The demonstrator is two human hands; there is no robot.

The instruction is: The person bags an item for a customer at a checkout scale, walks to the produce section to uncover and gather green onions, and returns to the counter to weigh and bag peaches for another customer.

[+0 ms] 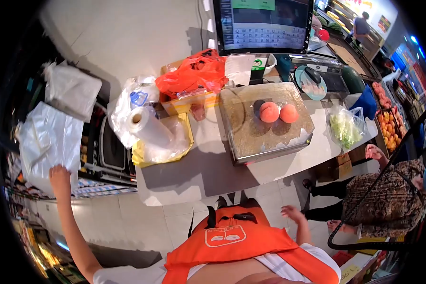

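Observation:
At the far left, my left hand (60,180) reaches out and its fingers close on the lower edge of a white plastic bag (52,142). Another pale plastic bag (73,92) hangs just above it. My right hand (294,215) is held in the air beside my orange apron (213,246), with its fingers apart and nothing in them. Two peaches, a left peach (269,112) and a right peach (288,113), rest side by side on the worn metal plate of a weighing scale (251,142) on the white counter (199,175).
A roll of clear bags (149,127) stands in a yellow box (187,151), near red plastic bags (194,73). Behind the scale is a screen (265,28). Bagged leafy greens (345,127) lie at right. A person in a patterned top (383,199) stands beyond the counter's right end.

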